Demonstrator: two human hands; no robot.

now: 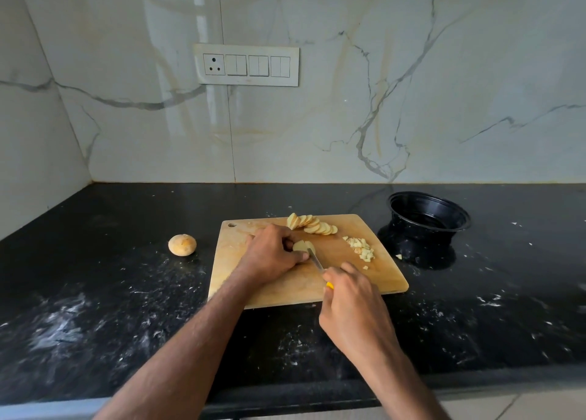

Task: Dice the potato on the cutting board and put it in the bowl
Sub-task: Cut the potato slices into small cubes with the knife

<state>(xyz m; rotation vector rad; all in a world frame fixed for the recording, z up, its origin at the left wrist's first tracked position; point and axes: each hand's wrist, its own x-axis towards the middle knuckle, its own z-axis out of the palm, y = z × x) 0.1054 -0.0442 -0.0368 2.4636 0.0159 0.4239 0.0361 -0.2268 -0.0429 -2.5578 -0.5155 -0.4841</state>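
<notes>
The left hand (269, 254) covers most of the potato slices (302, 246) it holds, so their count cannot be told. The right hand (348, 305) hides nearly all of the knife's yellow handle (330, 285). Both forearms run off the bottom edge. The bowl (428, 218) has a dark interior, too dim to read.
</notes>
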